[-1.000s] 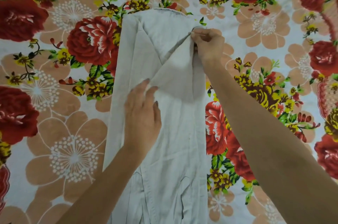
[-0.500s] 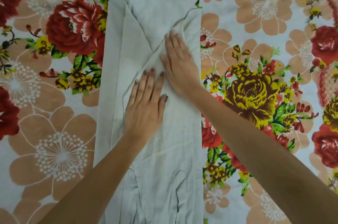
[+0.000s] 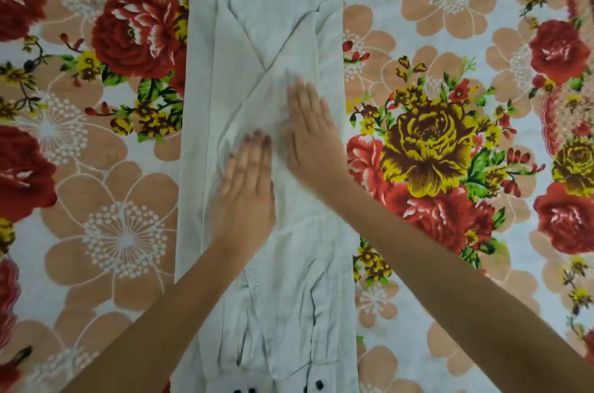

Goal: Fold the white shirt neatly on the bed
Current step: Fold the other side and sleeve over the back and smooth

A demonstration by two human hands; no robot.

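Observation:
The white shirt (image 3: 257,39) lies on the bed as a long narrow strip, both sides folded inward so the sleeves cross in the middle. Its collar end is at the far side and cuffs with dark buttons show at the near edge. My left hand (image 3: 247,193) rests flat on the shirt's middle, fingers together and pointing away from me. My right hand (image 3: 308,132) lies flat just beside it to the right, on the crossed sleeve. Both hands are blurred by motion and neither one grips the cloth.
The bed is covered by a floral sheet (image 3: 434,148) with large red, yellow and tan flowers, which fills the whole view on both sides of the shirt. No other objects are visible.
My right hand let go of the shirt's far right corner and came down flat on the middle. Both hands have since slid toward me along the cloth.

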